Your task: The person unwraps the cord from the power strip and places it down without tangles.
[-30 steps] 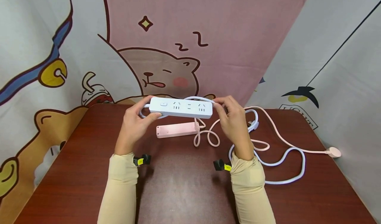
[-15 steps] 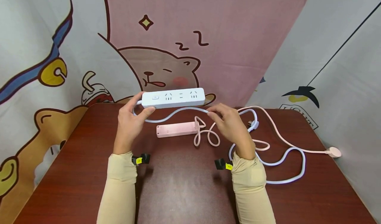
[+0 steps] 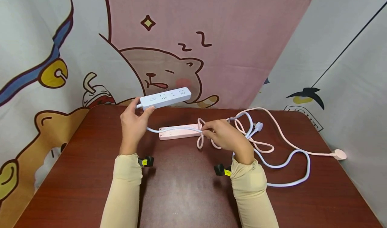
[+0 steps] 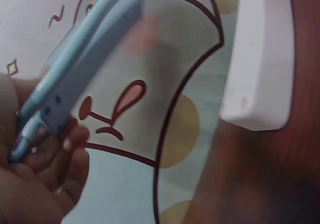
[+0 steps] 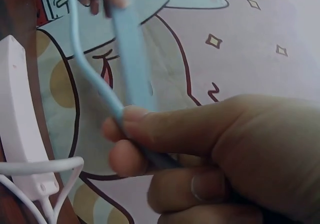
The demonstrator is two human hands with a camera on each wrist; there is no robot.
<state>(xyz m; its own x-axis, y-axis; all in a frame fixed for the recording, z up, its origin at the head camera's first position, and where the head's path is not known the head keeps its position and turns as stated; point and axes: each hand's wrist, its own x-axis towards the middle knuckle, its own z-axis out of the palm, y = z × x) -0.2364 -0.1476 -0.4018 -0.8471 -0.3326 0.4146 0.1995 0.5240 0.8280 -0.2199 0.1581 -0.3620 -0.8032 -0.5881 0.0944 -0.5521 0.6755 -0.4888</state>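
Note:
My left hand [image 3: 133,130] holds a white power strip [image 3: 166,98] by its cord end, thumb on the near side. The strip is raised and tilted, its far right end higher, with the switch and sockets showing. My right hand [image 3: 228,136] pinches the strip's white cord [image 5: 89,74] between thumb and fingers, as the right wrist view shows. That cord droops from the strip across in front of a pink power strip [image 3: 178,135] lying on the table. In the left wrist view, the white strip [image 4: 107,44] and its cord run up from the palm.
The pink strip's cord [image 3: 279,130] loops right to a round pink plug [image 3: 339,154] near the table's [image 3: 75,174] right edge. A white plug [image 3: 258,126] lies behind my right hand, with a white cord loop [image 3: 306,169] nearby. A printed cloth [image 3: 235,53] hangs behind.
The white strip has swung left and tilted, still in my left hand. My right hand, pinching the cord, has moved left and down, and the white plug has shifted slightly.

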